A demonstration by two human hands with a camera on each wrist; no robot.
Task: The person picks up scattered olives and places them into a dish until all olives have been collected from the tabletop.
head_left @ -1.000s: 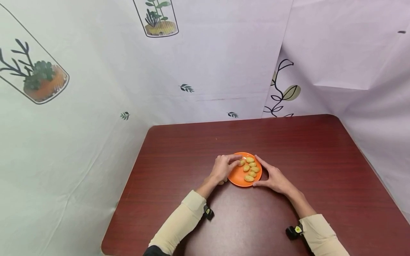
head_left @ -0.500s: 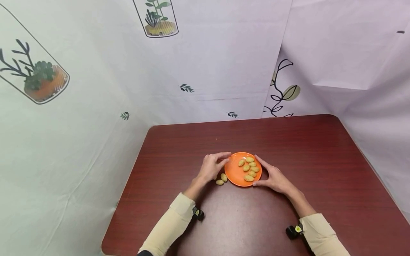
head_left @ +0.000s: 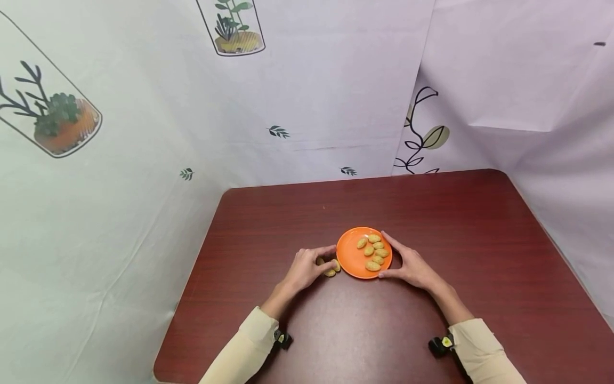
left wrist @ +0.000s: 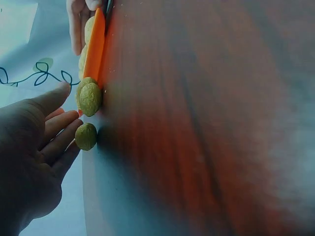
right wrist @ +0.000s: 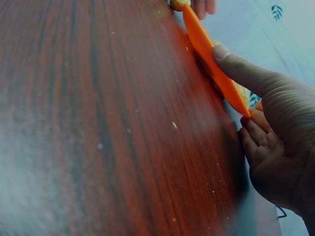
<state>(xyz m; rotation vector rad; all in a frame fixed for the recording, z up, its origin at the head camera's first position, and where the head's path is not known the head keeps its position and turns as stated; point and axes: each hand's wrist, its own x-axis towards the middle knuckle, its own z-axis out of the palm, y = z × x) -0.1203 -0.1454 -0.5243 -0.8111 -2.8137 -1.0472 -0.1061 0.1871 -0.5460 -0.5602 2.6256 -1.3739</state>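
Observation:
An orange plate [head_left: 352, 260] lies on the table with several walnuts [head_left: 373, 265] on it, mostly toward its right side. My right hand [head_left: 413, 268] holds the plate by its right rim, thumb at the front and fingers at the back. Just left of the plate, a few loose walnuts [head_left: 336, 265] rest on the table. My left hand [head_left: 303, 269] is over these, thumb and fingers spread apart around them. In the left wrist view, a walnut [left wrist: 85, 136] sits before the fingers, and the thumb stays clear of it. Part of the loose group is hidden behind the left hand.
The dark red wooden table [head_left: 431, 208] has rounded corners. Pale printed cloth [head_left: 312, 106] hangs behind it and along both sides. Each wrist carries a small black camera, such as the left one [head_left: 283, 339].
My left hand has drawn back from over the plate, moving left and toward me to the loose walnuts, its fingers spread. The right hand stays at the plate's rim.

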